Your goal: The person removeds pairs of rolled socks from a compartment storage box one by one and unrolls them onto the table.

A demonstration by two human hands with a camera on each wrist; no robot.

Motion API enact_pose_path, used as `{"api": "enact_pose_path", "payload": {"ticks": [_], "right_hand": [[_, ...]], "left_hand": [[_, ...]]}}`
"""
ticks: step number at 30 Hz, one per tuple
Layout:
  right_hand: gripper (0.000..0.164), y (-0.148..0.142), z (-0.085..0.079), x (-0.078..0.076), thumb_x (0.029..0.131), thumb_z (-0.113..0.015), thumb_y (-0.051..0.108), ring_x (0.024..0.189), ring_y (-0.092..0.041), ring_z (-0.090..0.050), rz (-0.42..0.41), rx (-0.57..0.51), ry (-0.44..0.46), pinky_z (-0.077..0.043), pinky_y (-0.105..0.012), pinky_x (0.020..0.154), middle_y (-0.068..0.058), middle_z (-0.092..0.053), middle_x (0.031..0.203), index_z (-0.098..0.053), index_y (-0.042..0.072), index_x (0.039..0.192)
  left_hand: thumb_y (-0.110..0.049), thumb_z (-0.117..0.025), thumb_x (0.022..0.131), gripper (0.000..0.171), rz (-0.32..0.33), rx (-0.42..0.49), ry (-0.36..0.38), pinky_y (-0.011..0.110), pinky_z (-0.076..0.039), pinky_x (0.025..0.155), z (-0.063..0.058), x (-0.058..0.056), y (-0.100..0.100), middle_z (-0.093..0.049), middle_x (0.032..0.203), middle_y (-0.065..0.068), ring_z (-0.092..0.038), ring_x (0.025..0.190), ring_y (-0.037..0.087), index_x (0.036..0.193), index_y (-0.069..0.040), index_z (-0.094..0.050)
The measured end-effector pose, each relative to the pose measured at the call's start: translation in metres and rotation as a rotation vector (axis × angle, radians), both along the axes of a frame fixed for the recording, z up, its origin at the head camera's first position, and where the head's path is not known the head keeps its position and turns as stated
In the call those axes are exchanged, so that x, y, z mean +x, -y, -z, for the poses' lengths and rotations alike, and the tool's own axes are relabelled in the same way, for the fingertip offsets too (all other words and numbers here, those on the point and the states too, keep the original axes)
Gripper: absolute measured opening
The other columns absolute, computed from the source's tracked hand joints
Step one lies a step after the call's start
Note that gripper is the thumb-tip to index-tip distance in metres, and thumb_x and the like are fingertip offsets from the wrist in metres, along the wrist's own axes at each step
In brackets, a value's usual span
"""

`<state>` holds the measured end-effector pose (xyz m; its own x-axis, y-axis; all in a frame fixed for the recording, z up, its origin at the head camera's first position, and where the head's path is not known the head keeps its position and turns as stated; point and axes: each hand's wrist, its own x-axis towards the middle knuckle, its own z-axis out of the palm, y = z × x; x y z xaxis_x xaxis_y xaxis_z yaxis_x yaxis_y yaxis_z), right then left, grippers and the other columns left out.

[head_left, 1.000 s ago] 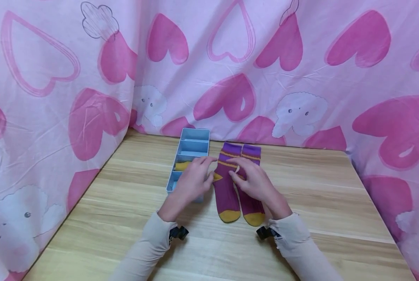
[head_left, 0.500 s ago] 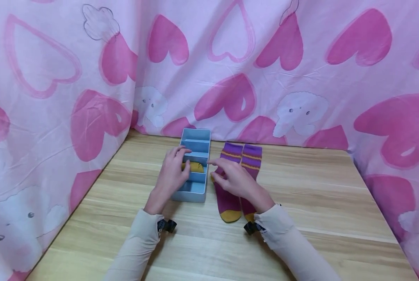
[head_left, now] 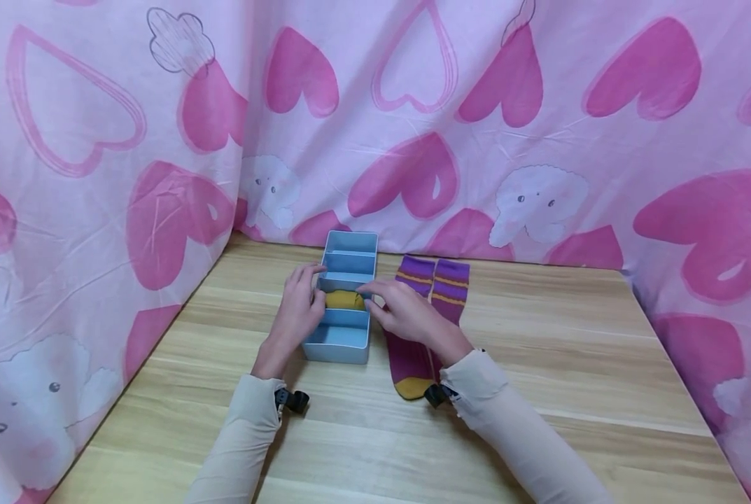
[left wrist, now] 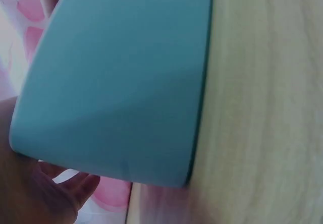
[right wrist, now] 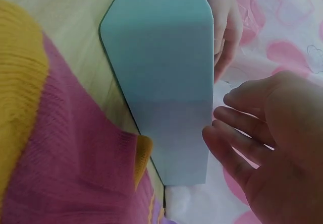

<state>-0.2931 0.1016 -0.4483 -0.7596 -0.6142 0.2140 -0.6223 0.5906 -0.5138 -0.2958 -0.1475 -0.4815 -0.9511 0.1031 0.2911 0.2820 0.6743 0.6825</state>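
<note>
Container: one light blue box [head_left: 336, 354], standing on the wooden table [head_left: 362, 448], divided crosswise into a row of four compartments running from near to far. Contents: a mustard-yellow fabric roll [head_left: 345, 300], lying crosswise in the second compartment from the near end.

Left hand [head_left: 296, 302]: at the box's left rim, fingers loosely bent, thumb apart from the forefinger; grip released. Right hand [head_left: 406, 310]: at the right rim, fingers slightly bent and parted, grip likewise released. Whether any fingertip touches the rim or the roll cannot be told.

Position of the roll: between the two hands, its left end just beside the left thumb, its right end just beside the right fingertips.

Adjacent: two maroon socks [head_left: 405, 358] with purple cuffs and mustard toes, laid flat side by side right of the box, partly beneath the right hand and forearm.
</note>
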Motion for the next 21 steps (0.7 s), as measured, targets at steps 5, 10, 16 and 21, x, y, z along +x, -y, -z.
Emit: {"api": "enact_pose_path", "payload": {"ticks": [5, 10, 16, 21], "right_hand": [[0.031, 0.011, -0.005, -0.006, 0.109, -0.066, 0.016, 0.109, -0.018, -0.074, 0.0, 0.045, -0.03, -0.063, -0.039, 0.096, -0.007, -0.078, 0.131, -0.073, 0.009, 0.138], [0.031, 0.02, -0.008, -0.011, 0.107, -0.07, 0.025, 0.101, -0.016, -0.074, 0.034, 0.143, -0.062, -0.064, -0.038, 0.089, -0.002, -0.08, 0.124, -0.076, 0.014, 0.136], [0.029, 0.029, -0.006, -0.021, 0.104, -0.075, 0.034, 0.099, -0.014, -0.077, 0.06, 0.225, -0.101, -0.063, -0.033, 0.08, 0.003, -0.082, 0.117, -0.08, 0.02, 0.129], [0.029, 0.036, -0.004, -0.03, 0.099, -0.08, 0.044, 0.086, -0.008, -0.073, 0.066, 0.26, -0.14, -0.055, -0.027, 0.065, 0.009, -0.083, 0.105, -0.084, 0.026, 0.12]], "left_hand": [[-0.006, -0.051, 0.105, 0.047, 0.024, 0.084, 0.049, 0.055, -0.054, 0.113, 0.007, -0.003, 0.004, -0.055, 0.154, 0.018, -0.062, 0.13, 0.037, 0.152, -0.002, -0.053], [-0.01, -0.051, 0.106, 0.046, 0.022, 0.126, 0.096, 0.055, -0.055, 0.113, 0.01, -0.003, 0.005, -0.054, 0.154, 0.016, -0.065, 0.131, 0.038, 0.151, -0.004, -0.054], [-0.013, -0.048, 0.107, 0.046, 0.032, 0.138, 0.131, 0.057, -0.051, 0.116, 0.012, -0.005, 0.006, -0.053, 0.159, 0.016, -0.063, 0.133, 0.038, 0.153, -0.005, -0.051], [-0.018, -0.047, 0.109, 0.046, 0.026, 0.142, 0.174, 0.056, -0.05, 0.118, 0.011, -0.004, 0.007, -0.05, 0.161, 0.013, -0.06, 0.132, 0.035, 0.155, -0.009, -0.049]]}}
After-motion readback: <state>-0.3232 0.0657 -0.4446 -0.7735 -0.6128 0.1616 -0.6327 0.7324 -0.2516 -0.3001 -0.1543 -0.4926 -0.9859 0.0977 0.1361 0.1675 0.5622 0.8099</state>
